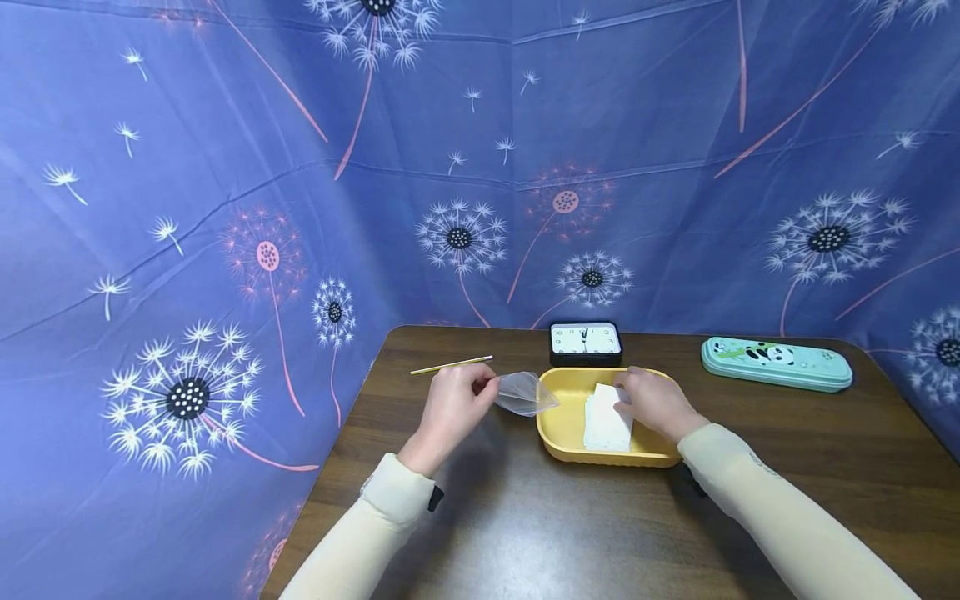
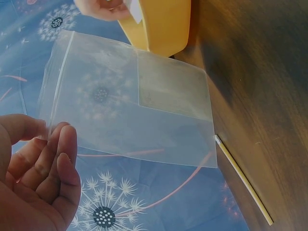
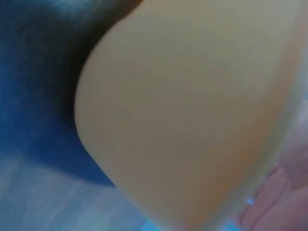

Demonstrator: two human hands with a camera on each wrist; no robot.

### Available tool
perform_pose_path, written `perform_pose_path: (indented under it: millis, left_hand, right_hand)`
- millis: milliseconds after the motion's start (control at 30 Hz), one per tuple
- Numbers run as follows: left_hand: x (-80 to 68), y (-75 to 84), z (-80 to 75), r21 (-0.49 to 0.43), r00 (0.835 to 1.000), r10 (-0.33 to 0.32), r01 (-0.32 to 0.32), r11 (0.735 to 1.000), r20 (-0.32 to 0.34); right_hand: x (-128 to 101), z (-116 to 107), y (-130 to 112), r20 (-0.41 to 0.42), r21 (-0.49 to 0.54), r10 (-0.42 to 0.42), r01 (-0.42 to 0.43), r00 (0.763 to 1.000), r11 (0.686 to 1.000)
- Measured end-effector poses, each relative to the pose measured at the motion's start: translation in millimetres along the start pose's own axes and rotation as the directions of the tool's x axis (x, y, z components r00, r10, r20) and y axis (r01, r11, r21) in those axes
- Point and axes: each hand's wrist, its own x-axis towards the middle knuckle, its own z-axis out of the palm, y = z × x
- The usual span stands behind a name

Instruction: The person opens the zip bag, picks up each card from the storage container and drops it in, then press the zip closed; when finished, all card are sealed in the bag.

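Observation:
My left hand (image 1: pixel 453 408) pinches a clear zip bag (image 2: pixel 106 91) by its sealing-strip end, thumb against fingers. The bag hangs flat and see-through, with a greyish rectangular patch (image 2: pixel 173 86) near one corner. In the head view it reaches toward the left rim of a yellow oval basket (image 1: pixel 555 437). Over the basket's right part, my right hand (image 1: pixel 660 404) grips a stack of white paper pieces (image 1: pixel 609 421) at its upper right edge. In the right wrist view the basket's wall (image 3: pixel 183 110) hides most of that hand.
A black-framed clock (image 1: pixel 585 342) stands right behind the basket. To the right lies a mint pencil case (image 1: pixel 776 364) with a panda on it. A yellow pencil (image 1: pixel 452 365) lies behind my left hand. Blue dandelion-print cloth (image 1: pixel 465 167) borders the brown table (image 1: pixel 510 533).

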Motion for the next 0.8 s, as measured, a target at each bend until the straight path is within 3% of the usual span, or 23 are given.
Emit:
perform_pose_path:
  millis: [433, 800]
  left_hand:
    - [1.2, 1.0, -0.4, 0.003, 1.0, -0.011, 0.011, 1.0, 0.016]
    - [1.2, 0.3, 0.4, 0.0, 1.0, 0.0, 0.0, 1.0, 0.006]
  right_hand:
    - [-9.0, -33.0, -13.9, -0.112, 0.005, -0.016, 0.016, 0.994, 1.0]
    - [-19.7, -50.3, -31.7, -0.098, 0.058, -0.044, 0.05, 0.994, 0.997]
